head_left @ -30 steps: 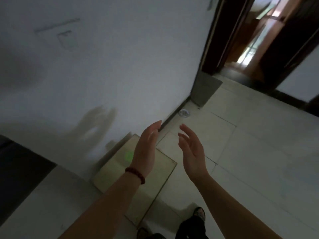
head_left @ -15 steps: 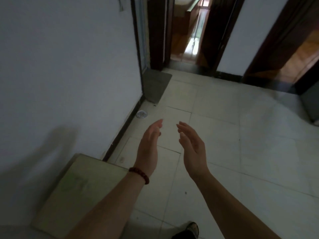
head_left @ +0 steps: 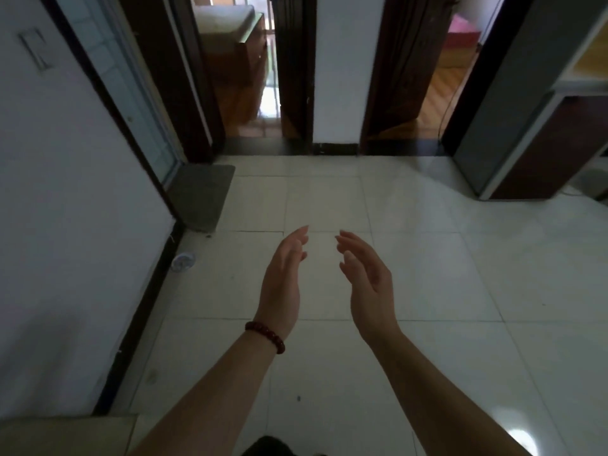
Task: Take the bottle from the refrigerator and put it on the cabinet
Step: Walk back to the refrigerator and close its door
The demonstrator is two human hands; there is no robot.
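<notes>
Tiled floor [head_left: 427, 291] all around, and your left hand [head_left: 281, 287] and right hand [head_left: 370, 287] float empty, fingers loose, palms facing. Makes sense: no bottle grabbed yet, fridge probably that grey unit [head_left: 513, 110].

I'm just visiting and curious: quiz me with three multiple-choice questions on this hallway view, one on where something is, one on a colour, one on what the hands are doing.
1. Where does the grey rectangular doormat lie?
A. by the doorway at the left wall
B. under the person's feet
C. in front of the grey appliance at right

2. What colour is the beaded bracelet on the left wrist?
A. green
B. dark red
C. white

3. What state are the left hand and right hand in?
A. holding a bottle together
B. clenched in fists
C. open and empty, palms facing each other

Answers: 1 A, the mat sits against the left door frame; 2 B, its beads look dark red; 3 C, only bare pale floor tiles show between the hands.
</notes>
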